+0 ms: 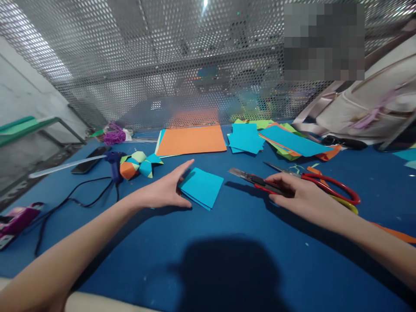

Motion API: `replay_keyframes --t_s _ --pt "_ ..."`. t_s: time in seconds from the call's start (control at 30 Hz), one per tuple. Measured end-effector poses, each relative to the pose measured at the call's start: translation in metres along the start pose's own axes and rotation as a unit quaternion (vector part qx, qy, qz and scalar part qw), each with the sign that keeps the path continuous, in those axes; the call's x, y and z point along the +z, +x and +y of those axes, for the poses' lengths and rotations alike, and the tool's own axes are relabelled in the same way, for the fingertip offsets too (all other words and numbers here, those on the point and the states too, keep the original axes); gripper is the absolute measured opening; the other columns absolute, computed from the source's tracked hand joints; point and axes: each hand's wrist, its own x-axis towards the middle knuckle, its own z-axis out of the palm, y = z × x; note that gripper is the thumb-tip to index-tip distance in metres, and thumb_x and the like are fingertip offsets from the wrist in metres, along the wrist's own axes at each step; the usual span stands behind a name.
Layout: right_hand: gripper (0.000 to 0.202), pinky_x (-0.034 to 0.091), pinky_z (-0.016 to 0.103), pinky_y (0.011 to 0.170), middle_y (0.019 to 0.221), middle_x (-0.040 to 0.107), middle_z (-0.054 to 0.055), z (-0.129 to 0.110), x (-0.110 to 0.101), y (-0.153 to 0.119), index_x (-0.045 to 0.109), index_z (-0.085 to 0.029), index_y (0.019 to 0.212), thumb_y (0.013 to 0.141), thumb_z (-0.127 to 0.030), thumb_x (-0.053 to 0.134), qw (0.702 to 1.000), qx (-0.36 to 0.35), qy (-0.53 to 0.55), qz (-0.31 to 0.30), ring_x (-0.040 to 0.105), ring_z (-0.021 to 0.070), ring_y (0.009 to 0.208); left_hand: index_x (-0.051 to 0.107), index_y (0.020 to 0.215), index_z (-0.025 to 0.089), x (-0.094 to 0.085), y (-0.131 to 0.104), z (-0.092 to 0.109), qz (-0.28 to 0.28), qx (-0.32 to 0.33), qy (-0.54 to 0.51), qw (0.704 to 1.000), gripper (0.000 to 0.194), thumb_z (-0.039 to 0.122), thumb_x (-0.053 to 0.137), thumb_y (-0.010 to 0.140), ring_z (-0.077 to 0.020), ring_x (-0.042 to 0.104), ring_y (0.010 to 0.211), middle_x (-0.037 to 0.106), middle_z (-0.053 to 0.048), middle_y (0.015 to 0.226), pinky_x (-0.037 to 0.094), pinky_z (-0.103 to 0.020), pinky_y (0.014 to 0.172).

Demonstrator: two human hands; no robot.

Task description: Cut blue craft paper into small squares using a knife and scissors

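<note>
My left hand [167,188] is open, thumb and fingers spread around the left side of a small stack of blue paper squares [203,186] on the table. Whether the fingers touch the paper is hard to tell. In my right hand [295,193] is a red and black utility knife [260,181], its blade out and pointing left toward the stack. Just beyond that hand lie red-handled scissors [338,186], partly hidden by it.
Orange sheets [191,141], blue squares [245,138] and mixed paper strips [295,141] lie along the mesh panel [195,65]. At left are a glue gun [113,164], folded paper shapes [139,164], a phone [89,160] and a power strip [17,221]. A bag [373,108] stands back right.
</note>
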Motion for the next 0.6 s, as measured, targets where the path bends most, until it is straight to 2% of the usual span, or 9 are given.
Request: replay_keyframes --t_s 0.17,0.27,0.33,0.43,0.5,0.6 --pt "0.031 0.05 0.036 0.063 0.087 0.07 0.004 0.0 0.0 -0.002 0.063 -0.024 0.102 0.076 -0.04 0.055 1.0 0.005 -0.008 -0.007 0.065 0.0245 0.076 0.026 0.153 0.025 0.002 0.001 -0.004 0.014 0.02 0.098 0.995 0.092 0.034 0.072 0.073 -0.0307 0.057 0.119 0.043 -0.014 0.149 0.05 -0.037 0.092" --pt "0.034 0.05 0.037 0.067 0.087 0.068 0.004 0.001 0.0 -0.003 0.062 -0.022 0.104 0.078 -0.041 0.055 1.0 0.014 -0.009 -0.014 0.064 0.0239 0.078 0.029 0.15 0.023 0.003 0.004 -0.008 0.028 0.046 0.145 0.988 0.08 0.036 0.064 0.079 -0.027 0.06 0.113 0.045 -0.013 0.147 0.051 -0.036 0.089" --pt "0.034 0.049 0.037 0.067 0.087 0.067 0.004 0.002 0.001 -0.003 0.062 -0.022 0.104 0.077 -0.041 0.055 1.0 0.015 -0.01 -0.013 0.063 0.0241 0.078 0.037 0.146 0.02 0.004 0.006 -0.011 0.041 0.074 0.173 0.981 0.068 0.036 0.059 0.083 -0.025 0.061 0.11 0.051 -0.012 0.143 0.051 -0.035 0.09" --pt "0.033 0.049 0.038 0.067 0.088 0.068 0.005 0.002 0.001 -0.003 0.062 -0.022 0.103 0.076 -0.041 0.055 1.0 0.012 -0.008 -0.01 0.063 0.0247 0.079 0.055 0.126 0.017 0.008 0.008 -0.016 0.065 0.128 0.244 0.959 0.04 0.026 0.05 0.087 -0.0235 0.062 0.109 0.063 -0.01 0.127 0.049 -0.036 0.095" --pt "0.032 0.049 0.038 0.067 0.087 0.068 0.005 0.001 0.002 -0.003 0.062 -0.021 0.101 0.076 -0.04 0.056 1.0 0.009 0.001 -0.005 0.063 0.0241 0.077 0.062 0.108 0.015 0.014 0.009 -0.018 0.086 0.146 0.307 0.936 0.026 0.02 0.046 0.088 -0.0237 0.063 0.105 0.069 -0.011 0.112 0.049 -0.037 0.094" --pt "0.031 0.05 0.037 0.066 0.086 0.068 0.005 -0.001 0.001 -0.004 0.061 -0.021 0.101 0.077 -0.04 0.056 1.0 0.003 0.018 -0.006 0.063 0.0228 0.075 0.061 0.095 0.013 0.024 0.006 -0.014 0.116 0.118 0.402 0.901 0.022 0.019 0.04 0.092 -0.0248 0.066 0.093 0.068 -0.013 0.098 0.052 -0.037 0.081"
